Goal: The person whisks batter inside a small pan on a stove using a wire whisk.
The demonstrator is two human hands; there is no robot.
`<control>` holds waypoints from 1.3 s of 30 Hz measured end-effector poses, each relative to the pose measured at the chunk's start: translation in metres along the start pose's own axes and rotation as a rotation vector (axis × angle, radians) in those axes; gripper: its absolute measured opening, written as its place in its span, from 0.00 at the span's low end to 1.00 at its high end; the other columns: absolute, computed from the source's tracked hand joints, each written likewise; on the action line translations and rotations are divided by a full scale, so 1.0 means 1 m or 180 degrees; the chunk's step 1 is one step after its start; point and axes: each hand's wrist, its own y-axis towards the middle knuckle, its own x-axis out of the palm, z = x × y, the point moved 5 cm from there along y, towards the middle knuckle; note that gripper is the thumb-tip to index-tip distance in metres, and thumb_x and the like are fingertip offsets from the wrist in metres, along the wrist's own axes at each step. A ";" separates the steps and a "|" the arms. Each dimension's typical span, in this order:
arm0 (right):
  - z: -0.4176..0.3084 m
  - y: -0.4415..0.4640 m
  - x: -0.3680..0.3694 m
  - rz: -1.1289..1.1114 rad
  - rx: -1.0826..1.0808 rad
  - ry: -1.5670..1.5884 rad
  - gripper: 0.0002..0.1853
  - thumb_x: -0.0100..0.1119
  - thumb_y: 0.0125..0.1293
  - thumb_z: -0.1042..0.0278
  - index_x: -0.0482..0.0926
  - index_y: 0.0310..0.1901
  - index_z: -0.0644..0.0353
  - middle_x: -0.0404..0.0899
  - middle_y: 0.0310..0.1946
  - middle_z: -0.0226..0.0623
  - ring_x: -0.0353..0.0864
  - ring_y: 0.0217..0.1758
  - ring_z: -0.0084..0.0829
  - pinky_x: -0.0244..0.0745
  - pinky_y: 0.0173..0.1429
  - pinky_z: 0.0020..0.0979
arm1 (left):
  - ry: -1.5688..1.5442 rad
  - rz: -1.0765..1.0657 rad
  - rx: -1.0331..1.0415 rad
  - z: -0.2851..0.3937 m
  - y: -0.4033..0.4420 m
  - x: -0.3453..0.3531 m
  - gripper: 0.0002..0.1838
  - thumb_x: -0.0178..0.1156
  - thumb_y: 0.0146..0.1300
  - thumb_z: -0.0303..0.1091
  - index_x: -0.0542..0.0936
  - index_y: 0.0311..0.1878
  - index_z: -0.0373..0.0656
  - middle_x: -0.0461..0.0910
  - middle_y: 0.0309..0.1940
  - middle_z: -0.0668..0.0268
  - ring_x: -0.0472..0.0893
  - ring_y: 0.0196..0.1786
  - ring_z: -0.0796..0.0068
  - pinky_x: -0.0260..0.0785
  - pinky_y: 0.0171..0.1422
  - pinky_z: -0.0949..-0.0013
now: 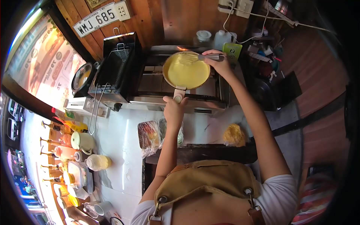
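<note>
I was in a small food-stall kitchen: a griddle (151, 83) and a basket fryer (117, 62) stood on my worktop (117, 150), pump bottles (64, 152) lined its edge, and a food poster (48, 56) hung alongside.

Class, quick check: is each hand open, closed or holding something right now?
Left hand: closed, holding the pan handle.
Right hand: closed, holding the whisk by its handle.

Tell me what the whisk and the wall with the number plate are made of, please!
The whisk looks like shiny metal, perhaps steel: its handle is silvery grey with bright glints. The wall looks like wood, maybe varnished: brown planks with seams and a soft sheen.
</note>
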 end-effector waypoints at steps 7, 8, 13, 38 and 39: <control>-0.051 -0.023 -0.012 0.0248 0.0692 -0.0145 0.06 0.63 0.45 0.73 0.80 0.27 0.64 0.79 0.21 0.33 0.76 0.18 0.18 0.72 0.23 0.19 | 0.0106 0.0059 0.0029 -0.002 0.002 0.002 0.33 0.62 0.50 0.54 0.59 0.36 0.33 0.76 0.24 0.44 0.78 0.31 0.44 0.71 0.33 0.55; -0.050 -0.023 -0.004 0.0110 0.0685 0.0204 0.06 0.63 0.46 0.73 0.80 0.27 0.64 0.79 0.20 0.34 0.77 0.19 0.19 0.72 0.23 0.20 | 0.0122 0.0138 0.0088 -0.003 0.002 0.002 0.33 0.62 0.50 0.55 0.59 0.36 0.33 0.76 0.24 0.44 0.78 0.30 0.44 0.71 0.32 0.55; -0.012 -0.007 0.000 0.0497 0.0401 0.0456 0.07 0.62 0.47 0.73 0.80 0.28 0.65 0.79 0.20 0.36 0.78 0.20 0.21 0.73 0.24 0.20 | 0.0065 0.0165 0.0125 -0.001 0.001 0.000 0.33 0.63 0.49 0.55 0.59 0.36 0.33 0.76 0.23 0.44 0.78 0.30 0.44 0.71 0.33 0.55; -0.025 -0.008 -0.015 0.1204 0.0264 -0.0029 0.07 0.63 0.45 0.71 0.78 0.20 0.67 0.78 0.15 0.37 0.77 0.16 0.23 0.71 0.19 0.21 | 0.0061 0.0110 0.0002 -0.002 0.002 -0.001 0.33 0.64 0.49 0.54 0.58 0.36 0.33 0.76 0.23 0.44 0.78 0.31 0.44 0.71 0.35 0.55; -0.030 -0.008 -0.019 0.1117 0.0512 -0.0217 0.07 0.62 0.46 0.72 0.78 0.20 0.68 0.78 0.15 0.38 0.78 0.16 0.24 0.72 0.19 0.22 | 0.0090 0.0076 -0.0011 -0.002 0.003 0.000 0.33 0.63 0.49 0.54 0.58 0.36 0.33 0.76 0.24 0.44 0.78 0.31 0.44 0.71 0.35 0.55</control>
